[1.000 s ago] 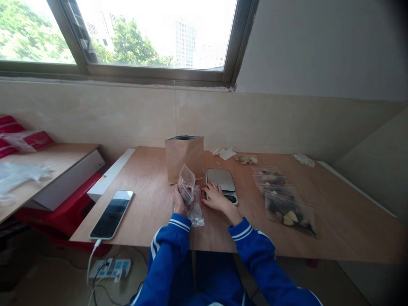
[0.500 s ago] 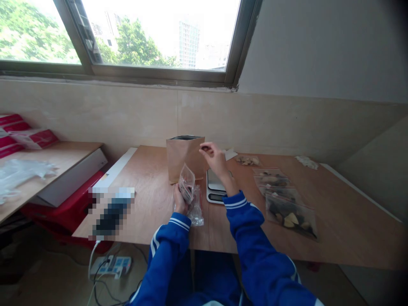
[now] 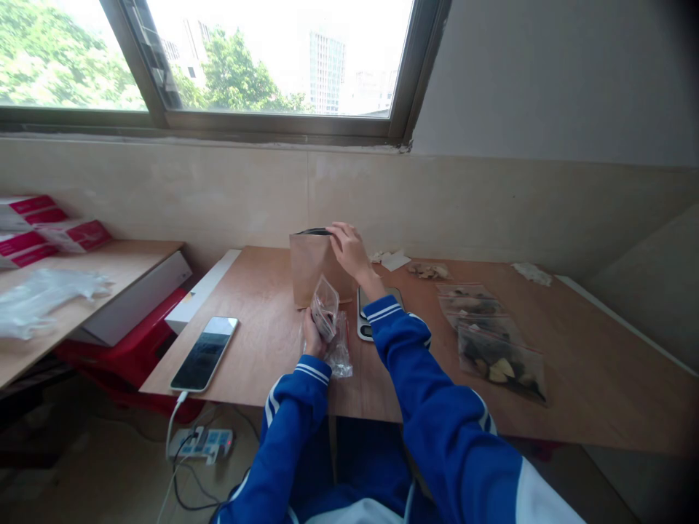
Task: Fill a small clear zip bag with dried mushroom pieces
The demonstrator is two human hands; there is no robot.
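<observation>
Right now my right hand (image 3: 348, 251) has its fingertips pinched together at the open mouth of the brown paper bag (image 3: 314, 268), though I cannot tell whether something small sits between them. My left hand (image 3: 312, 340) is closed around a small clear pouch (image 3: 325, 316), holding it upright just above the table (image 3: 579, 378), with more crumpled clear plastic (image 3: 339, 354) lying against it. The bag stands upright near the far edge, just behind the pouch and beside the scale (image 3: 367, 320), most of which my right sleeve hides. To do this well, I think I should keep my fingertips over the middle of the opening and move gently, since a light bag like this could tip if I press on its rim. Keeping the pouch steady and its mouth upward seems wise too. Filled packets (image 3: 499, 356) lie off to the right, and a phone (image 3: 204, 353) rests to the left.
</observation>
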